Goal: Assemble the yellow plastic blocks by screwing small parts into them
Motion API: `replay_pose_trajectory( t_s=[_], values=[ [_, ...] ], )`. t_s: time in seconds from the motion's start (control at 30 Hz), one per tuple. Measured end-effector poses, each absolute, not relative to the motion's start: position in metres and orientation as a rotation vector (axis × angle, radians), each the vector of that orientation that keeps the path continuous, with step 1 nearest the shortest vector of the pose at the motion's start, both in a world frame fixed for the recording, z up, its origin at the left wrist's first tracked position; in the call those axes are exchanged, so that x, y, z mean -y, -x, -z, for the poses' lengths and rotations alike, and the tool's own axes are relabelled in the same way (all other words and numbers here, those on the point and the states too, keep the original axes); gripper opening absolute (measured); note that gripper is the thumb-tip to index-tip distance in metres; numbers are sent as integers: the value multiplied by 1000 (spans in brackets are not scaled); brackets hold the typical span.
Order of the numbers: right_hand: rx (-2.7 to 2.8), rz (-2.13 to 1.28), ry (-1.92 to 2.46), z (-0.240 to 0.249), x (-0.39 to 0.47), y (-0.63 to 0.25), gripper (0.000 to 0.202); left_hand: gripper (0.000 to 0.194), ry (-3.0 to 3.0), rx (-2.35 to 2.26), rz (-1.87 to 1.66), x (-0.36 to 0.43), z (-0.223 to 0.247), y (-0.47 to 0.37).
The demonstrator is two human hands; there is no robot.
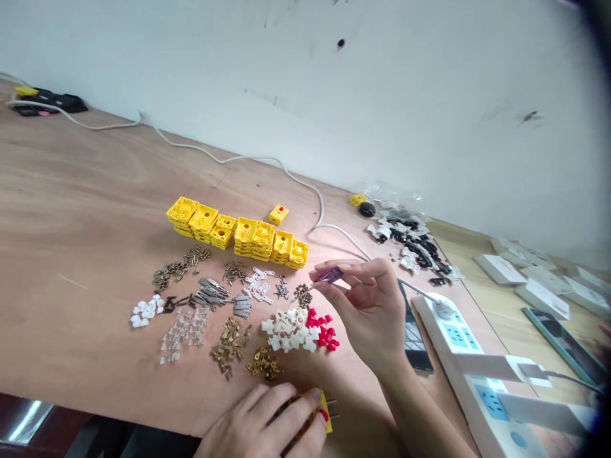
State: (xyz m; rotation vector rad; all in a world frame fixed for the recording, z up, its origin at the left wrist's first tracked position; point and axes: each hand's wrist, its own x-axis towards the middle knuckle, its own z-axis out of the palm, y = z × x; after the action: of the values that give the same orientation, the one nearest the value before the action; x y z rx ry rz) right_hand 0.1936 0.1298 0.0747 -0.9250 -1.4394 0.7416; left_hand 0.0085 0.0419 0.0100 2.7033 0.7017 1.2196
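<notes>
My right hand is raised over the table, thumb and fingers closed round a small purple screwdriver handle, its thin shaft pointing left toward the small screws. Low in the view, my left hand wraps over a yellow housing with a red part and metal pins sticking out to the right. White plastic pieces and red pieces lie between the hands. Left of them are brass parts, clear pieces and grey metal strips.
Stacks of yellow housings stand behind the small parts. A white cable runs along the wall to a white power strip at the right. Black and white parts are piled near the wall; a dark phone lies beside my right wrist.
</notes>
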Motion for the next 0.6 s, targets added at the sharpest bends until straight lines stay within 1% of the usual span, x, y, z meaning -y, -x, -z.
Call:
replay_pose_trajectory(
  t_s=[0.07, 0.17, 0.27, 0.37, 0.5, 0.6],
  values=[
    [1438, -738, 915, -81, -125, -195, 36, 24, -2604, -714, -1226, -43, -14, -6],
    [1439, -709, 884, -90, -113, -198, 41, 18, -2260, -729, -1306, -43, -25, -1],
    [1410, -680, 853, -95, -98, -199, 47, 14, -2003, -916, -1294, -45, -38, 5],
    [1367, -683, 822, -93, -89, -197, 50, 16, -2049, -1081, -1201, -56, -49, 10],
    [1347, -683, 744, -88, -95, -192, 49, 24, -2248, -1152, -1023, -93, -59, 7],
    [1343, -692, 706, -87, -105, -190, 48, 20, -2307, -1128, -938, -124, -64, 0]
  ],
)
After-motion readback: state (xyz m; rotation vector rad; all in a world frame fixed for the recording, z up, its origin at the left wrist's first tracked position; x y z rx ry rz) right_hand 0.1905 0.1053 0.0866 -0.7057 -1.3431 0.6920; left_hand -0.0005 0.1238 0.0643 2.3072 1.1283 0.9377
